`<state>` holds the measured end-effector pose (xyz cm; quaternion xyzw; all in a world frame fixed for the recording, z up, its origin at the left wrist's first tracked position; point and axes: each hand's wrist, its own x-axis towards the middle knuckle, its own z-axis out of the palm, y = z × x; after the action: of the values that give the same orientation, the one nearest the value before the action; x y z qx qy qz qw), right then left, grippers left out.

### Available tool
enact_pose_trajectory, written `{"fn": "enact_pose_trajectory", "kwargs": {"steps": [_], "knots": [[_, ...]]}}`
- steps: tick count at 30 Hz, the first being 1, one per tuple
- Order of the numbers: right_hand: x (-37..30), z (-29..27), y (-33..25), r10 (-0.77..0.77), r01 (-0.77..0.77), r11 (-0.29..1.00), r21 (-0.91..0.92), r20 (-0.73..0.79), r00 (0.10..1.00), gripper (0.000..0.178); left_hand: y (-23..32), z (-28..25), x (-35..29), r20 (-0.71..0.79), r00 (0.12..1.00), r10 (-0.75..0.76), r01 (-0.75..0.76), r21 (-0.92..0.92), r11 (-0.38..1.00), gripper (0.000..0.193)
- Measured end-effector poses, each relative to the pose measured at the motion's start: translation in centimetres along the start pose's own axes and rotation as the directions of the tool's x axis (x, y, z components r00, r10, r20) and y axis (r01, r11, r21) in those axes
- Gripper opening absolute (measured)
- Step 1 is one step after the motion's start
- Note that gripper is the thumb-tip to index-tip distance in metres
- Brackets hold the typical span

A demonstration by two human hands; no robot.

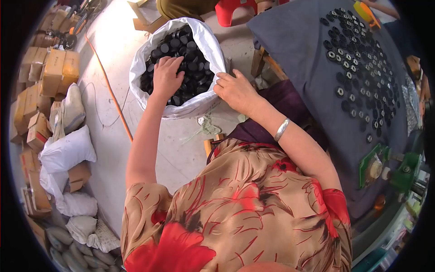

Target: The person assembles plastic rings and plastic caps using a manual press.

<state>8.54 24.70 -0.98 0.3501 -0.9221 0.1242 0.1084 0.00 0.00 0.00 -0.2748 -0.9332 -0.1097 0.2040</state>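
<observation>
A white woven sack (210, 41) stands on the floor ahead of me, its mouth wide and its edge folded outward. Small black round caps (189, 47) fill it. My left hand (167, 78) lies over the caps inside, fingers a little apart and thumb out to the side; nothing shows in its grasp, though the palm is hidden. At the sack's right edge, my right hand (235, 90) has its fingers closed on the rim, and a silver bangle (281, 129) circles that wrist.
To the right, a table with a dark grey cloth (299, 50) carries many black discs (358, 59), some with metal centres. A green metal device (403, 174) sits at its near end. Cardboard boxes (61, 68) and white sacks (70, 149) line the left. An orange cable (108, 86) crosses the floor.
</observation>
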Motion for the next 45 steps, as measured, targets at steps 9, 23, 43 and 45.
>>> {"fn": "enact_pose_trajectory", "kwargs": {"steps": [9,23,43,45], "knots": [[0.3,-0.1,-0.2,-0.007,0.007,1.0,-0.019,-0.03,1.0,0.009,-0.1,-0.1,2.3,0.324,0.944,-0.057,-0.009,0.199,0.98,0.025],[-11.4,-10.2,0.1,0.384,-0.213,0.873,0.439,-0.349,0.855,0.04,12.3,-2.5,6.0,0.158,0.974,-0.165,0.219,-0.854,0.473,0.036],[-29.3,-19.8,-8.7,0.742,-0.556,0.535,0.636,-0.668,-0.05,0.026,41.1,-0.3,9.4,0.226,0.69,0.687,0.707,-0.411,-0.576,0.038],[-26.8,-20.1,-5.5,0.574,-0.511,0.743,0.434,-0.805,0.151,0.031,38.1,-0.2,9.6,0.2,0.732,0.651,0.667,-0.407,-0.624,0.042]]}}
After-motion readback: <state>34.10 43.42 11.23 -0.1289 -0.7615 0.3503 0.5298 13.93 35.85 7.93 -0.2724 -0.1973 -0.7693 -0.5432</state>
